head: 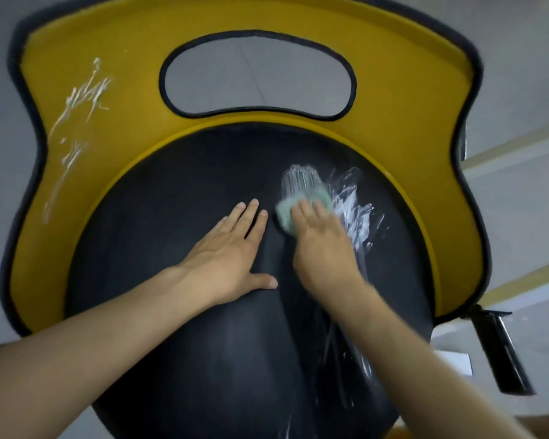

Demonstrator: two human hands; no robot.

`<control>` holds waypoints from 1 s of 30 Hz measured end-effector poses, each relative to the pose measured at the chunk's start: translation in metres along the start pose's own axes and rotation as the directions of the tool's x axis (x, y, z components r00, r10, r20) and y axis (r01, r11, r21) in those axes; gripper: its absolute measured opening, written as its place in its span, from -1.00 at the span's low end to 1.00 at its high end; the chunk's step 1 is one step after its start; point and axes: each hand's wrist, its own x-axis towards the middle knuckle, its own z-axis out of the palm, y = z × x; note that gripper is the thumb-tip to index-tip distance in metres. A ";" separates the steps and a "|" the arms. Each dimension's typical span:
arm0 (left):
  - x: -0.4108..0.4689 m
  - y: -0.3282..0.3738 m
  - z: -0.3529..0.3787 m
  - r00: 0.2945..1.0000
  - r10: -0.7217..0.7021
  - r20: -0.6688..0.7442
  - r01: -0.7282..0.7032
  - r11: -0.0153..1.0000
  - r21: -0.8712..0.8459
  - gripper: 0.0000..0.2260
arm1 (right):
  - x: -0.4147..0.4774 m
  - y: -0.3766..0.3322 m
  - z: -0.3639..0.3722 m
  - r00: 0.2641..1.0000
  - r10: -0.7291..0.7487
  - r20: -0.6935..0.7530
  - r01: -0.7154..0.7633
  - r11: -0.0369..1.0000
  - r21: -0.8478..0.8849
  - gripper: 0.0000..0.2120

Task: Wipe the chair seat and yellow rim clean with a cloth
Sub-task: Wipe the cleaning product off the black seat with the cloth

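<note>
While the left hand lies flat on the black chair seat at the middle of the frame, fingers straight and close together with the thumb spread aside, the right hand presses a green cloth onto the seat just right of centre. Its fingers lie stretched over the cloth and cover most of it, so only the far and left edges show. The thumb is hidden, and motion blur softens the whole hand. White streaks smear the seat around and to the right of the cloth. More white smears mark the yellow rim at the upper left. The seat's near edge is cut off at the bottom of the frame.
</note>
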 end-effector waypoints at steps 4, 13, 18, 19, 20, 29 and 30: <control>0.001 0.001 -0.001 1.000 0.002 0.002 -0.002 1.000 0.000 0.05 | -0.086 -0.006 0.017 1.000 -0.016 0.025 0.014 0.998 0.064 -0.41; 0.002 0.000 0.000 1.000 0.003 0.006 -0.003 1.000 0.014 0.03 | 0.052 -0.003 -0.010 1.000 0.012 0.019 -0.012 1.000 0.011 -0.39; 0.007 -0.004 -0.001 1.000 0.016 -0.007 -0.016 1.000 0.018 0.09 | -0.045 0.004 0.012 0.999 -0.035 -0.029 0.036 0.998 0.049 -0.37; 0.008 -0.005 -0.001 1.000 0.020 -0.008 -0.020 1.000 0.021 0.10 | -0.064 0.005 0.017 0.999 -0.051 -0.014 0.051 0.997 0.053 -0.37; 0.009 -0.005 -0.001 1.000 0.025 -0.009 -0.025 0.999 0.023 0.11 | -0.073 0.006 0.021 0.999 -0.054 0.000 0.054 0.997 0.055 -0.37; 0.012 -0.003 -0.004 1.000 0.017 0.019 -0.018 0.999 0.046 0.10 | 0.067 -0.005 -0.012 1.000 0.009 0.009 -0.009 1.000 0.027 -0.38; 0.013 -0.003 -0.005 1.000 0.014 0.023 -0.015 0.999 0.045 0.11 | 0.058 -0.005 -0.011 1.000 0.009 0.012 -0.009 0.999 0.034 -0.37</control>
